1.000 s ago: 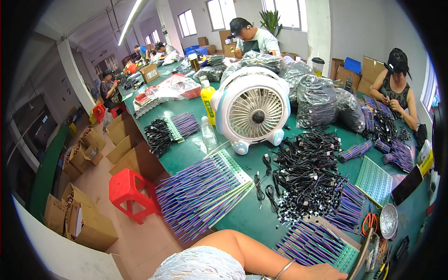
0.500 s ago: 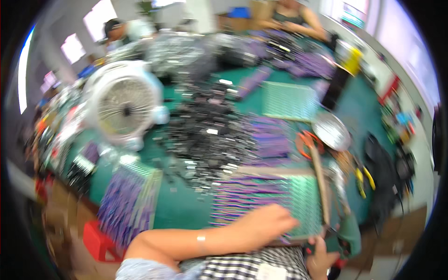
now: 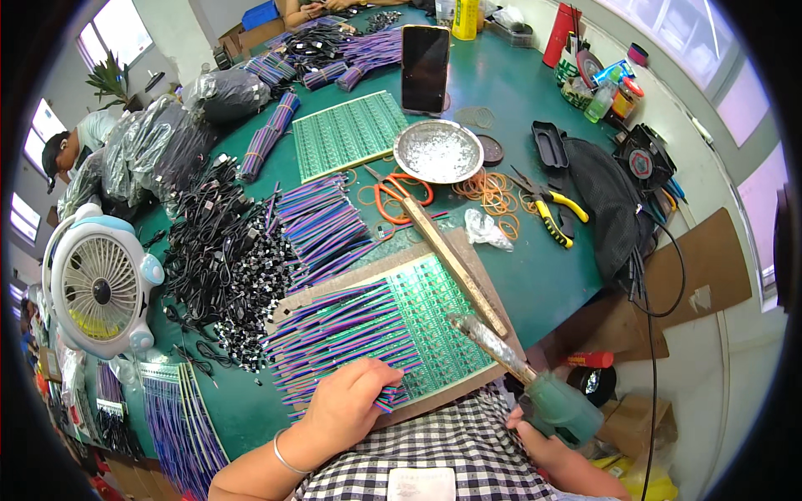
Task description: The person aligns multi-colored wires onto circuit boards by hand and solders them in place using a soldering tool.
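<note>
Hands [image 3: 355, 401] at board [image 3: 434, 321] edge

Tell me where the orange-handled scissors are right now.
In the head view, the orange-handled scissors lie on the green table, centre-right, just below the round metal dish and left of the loose rubber bands.

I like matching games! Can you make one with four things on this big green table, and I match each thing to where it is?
Things:
1. white fan
2. orange-handled scissors
3. silver bowl
4. soldering iron

Places:
A. in the right hand
B. just in front of the dark phone
C. at the table's left edge, beside the pile of black cables
D. left of the silver bowl, by loose rubber bands

Pairs: 1-C, 2-D, 3-B, 4-A
</note>
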Demonstrator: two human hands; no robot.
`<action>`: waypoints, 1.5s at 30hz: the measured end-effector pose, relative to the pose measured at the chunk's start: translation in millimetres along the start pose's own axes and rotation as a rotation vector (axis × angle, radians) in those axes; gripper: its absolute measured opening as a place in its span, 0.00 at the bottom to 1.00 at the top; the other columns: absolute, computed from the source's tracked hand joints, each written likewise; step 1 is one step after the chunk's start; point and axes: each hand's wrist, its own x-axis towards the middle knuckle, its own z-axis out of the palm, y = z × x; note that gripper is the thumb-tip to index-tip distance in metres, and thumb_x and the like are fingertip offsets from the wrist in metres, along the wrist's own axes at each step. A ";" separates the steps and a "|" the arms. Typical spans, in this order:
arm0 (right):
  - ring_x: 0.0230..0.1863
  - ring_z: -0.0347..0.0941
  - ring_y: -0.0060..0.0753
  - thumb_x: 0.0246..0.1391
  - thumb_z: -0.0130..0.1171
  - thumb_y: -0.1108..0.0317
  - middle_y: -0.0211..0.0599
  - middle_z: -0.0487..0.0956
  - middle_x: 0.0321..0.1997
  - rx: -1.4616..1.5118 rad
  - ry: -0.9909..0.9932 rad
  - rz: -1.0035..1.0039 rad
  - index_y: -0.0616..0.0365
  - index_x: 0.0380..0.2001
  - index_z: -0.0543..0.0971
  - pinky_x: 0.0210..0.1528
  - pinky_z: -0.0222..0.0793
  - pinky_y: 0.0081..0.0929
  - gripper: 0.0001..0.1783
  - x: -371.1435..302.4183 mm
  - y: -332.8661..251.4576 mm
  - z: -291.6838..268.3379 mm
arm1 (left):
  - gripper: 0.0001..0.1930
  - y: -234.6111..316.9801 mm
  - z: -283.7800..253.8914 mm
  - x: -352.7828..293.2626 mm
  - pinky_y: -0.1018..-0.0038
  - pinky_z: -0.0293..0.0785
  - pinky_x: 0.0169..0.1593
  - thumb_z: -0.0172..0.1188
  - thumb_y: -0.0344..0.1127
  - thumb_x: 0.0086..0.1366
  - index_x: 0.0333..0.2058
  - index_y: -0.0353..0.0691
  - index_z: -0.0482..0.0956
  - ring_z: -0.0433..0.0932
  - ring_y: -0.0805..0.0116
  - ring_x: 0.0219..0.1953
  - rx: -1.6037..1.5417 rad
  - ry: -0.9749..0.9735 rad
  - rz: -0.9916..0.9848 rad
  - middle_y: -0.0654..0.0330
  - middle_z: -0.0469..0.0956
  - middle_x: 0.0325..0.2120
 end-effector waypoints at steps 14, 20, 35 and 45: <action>0.39 0.69 0.22 0.52 0.57 0.47 0.28 0.73 0.37 0.251 -0.067 0.433 0.62 0.46 0.68 0.48 0.63 0.23 0.30 -56.5 1.8 -24.6 | 0.15 6.1 6.8 7.6 0.70 0.74 0.28 0.60 0.27 0.44 0.36 0.40 0.76 0.76 0.63 0.27 0.239 -0.169 0.091 0.60 0.74 0.30; 0.37 0.66 0.20 0.56 0.51 0.46 0.27 0.72 0.36 0.071 -0.020 0.161 0.64 0.47 0.68 0.47 0.62 0.23 0.30 -37.9 -20.1 -13.3 | 0.18 0.2 6.0 4.7 0.71 0.74 0.26 0.62 0.28 0.44 0.37 0.42 0.76 0.77 0.63 0.28 0.049 -0.124 -0.006 0.61 0.74 0.30; 0.52 0.71 0.39 0.51 0.56 0.74 0.47 0.74 0.51 0.024 -0.026 0.134 0.65 0.51 0.70 0.53 0.64 0.28 0.22 -32.3 -13.1 -7.8 | 0.13 -7.3 14.7 5.7 0.74 0.70 0.27 0.57 0.34 0.49 0.36 0.41 0.76 0.73 0.69 0.26 0.300 -0.094 0.166 0.64 0.72 0.29; 0.51 0.71 0.38 0.49 0.60 0.73 0.47 0.74 0.50 -0.080 -0.059 0.127 0.65 0.53 0.67 0.52 0.66 0.30 0.26 -25.7 -5.3 -8.7 | 0.10 -7.7 17.9 4.7 0.76 0.66 0.24 0.57 0.32 0.51 0.35 0.41 0.76 0.71 0.72 0.24 0.345 -0.098 0.196 0.66 0.69 0.25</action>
